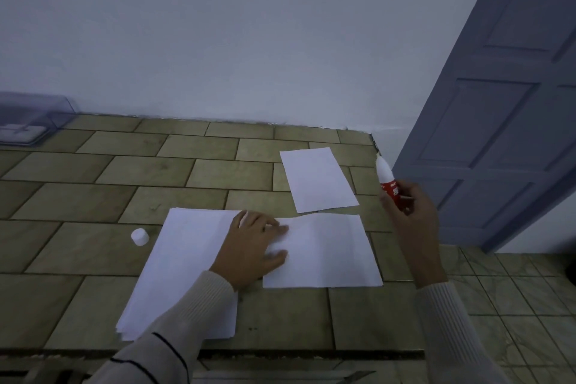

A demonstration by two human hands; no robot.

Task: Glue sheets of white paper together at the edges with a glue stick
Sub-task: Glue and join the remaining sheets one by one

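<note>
The only lettering stands on the red-and-white plastic glue stick (387, 181), held up at the right of the scene by the right hand (413, 218). Its red label bears two short lines of white capitals, blurred and partly covered by that hand. They seem to begin "GL" and "ST"; the rest cannot be read.

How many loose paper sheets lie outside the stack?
2: the near sheet under the left hand, right of the stack; the far sheet behind it. Sheets beneath may be hidden.
</note>
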